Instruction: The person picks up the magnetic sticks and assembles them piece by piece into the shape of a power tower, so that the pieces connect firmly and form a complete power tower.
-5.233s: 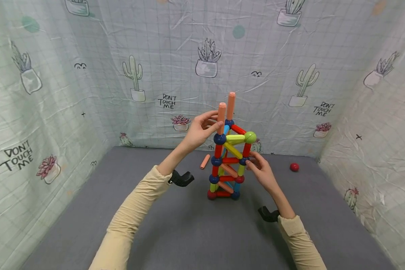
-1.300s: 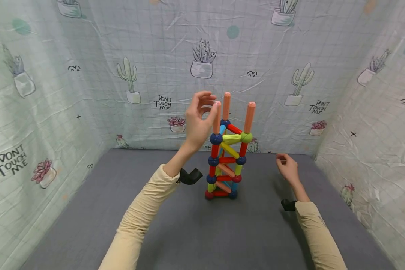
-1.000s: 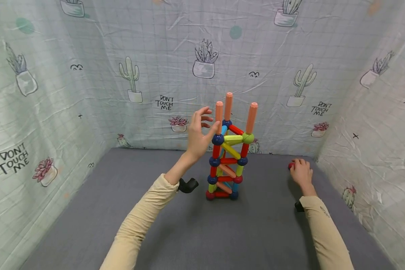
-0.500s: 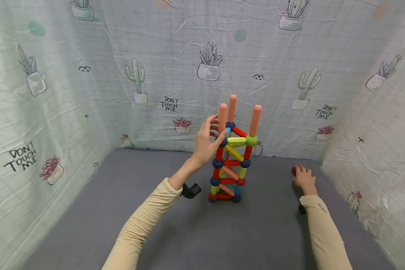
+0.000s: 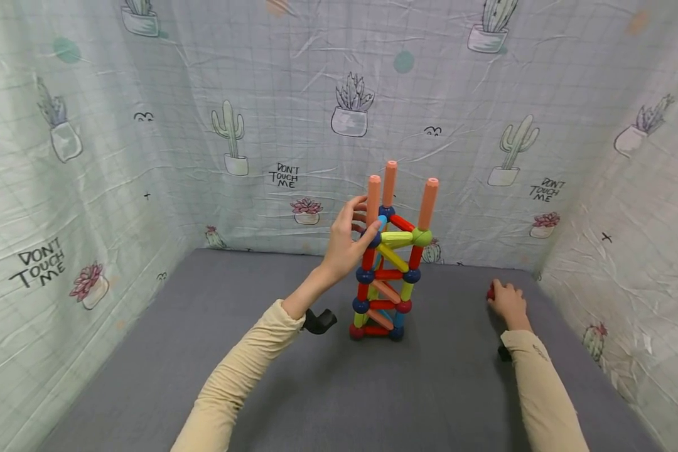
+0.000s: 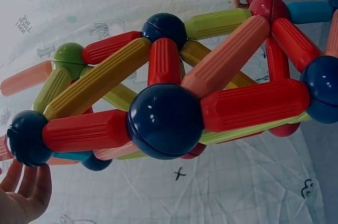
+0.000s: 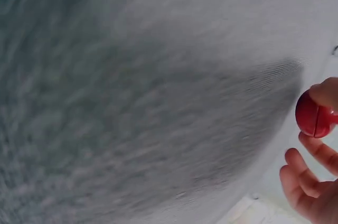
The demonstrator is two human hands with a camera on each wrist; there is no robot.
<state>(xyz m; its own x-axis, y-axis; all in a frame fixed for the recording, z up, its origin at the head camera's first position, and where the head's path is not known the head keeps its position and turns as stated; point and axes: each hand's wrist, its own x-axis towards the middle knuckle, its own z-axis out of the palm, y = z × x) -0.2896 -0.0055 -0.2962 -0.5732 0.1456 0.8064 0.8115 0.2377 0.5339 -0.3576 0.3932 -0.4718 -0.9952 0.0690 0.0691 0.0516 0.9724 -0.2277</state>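
Note:
A tower of magnetic rods and balls (image 5: 388,274) stands upright on the grey table. Three orange rods rise from its top; the near left rod (image 5: 374,198) is beside my left hand (image 5: 344,245). That hand holds the dark blue ball (image 6: 26,138) at this rod's foot, its thumb in front and its fingers behind, partly hidden by the tower. Far to the right, my right hand (image 5: 507,302) pinches a loose red ball (image 7: 309,114) between thumb and a fingertip, low over the table. The other fingers of that hand are loosely bent.
A pale curtain (image 5: 294,75) printed with cacti hangs behind and along both sides of the grey table (image 5: 339,402). Black wrist mounts (image 5: 319,321) stick out under both forearms.
An orange rod that lay on the table now stands on the green top ball. My right hand has left the tower and taken the red ball. My left hand has lowered to the blue ball.

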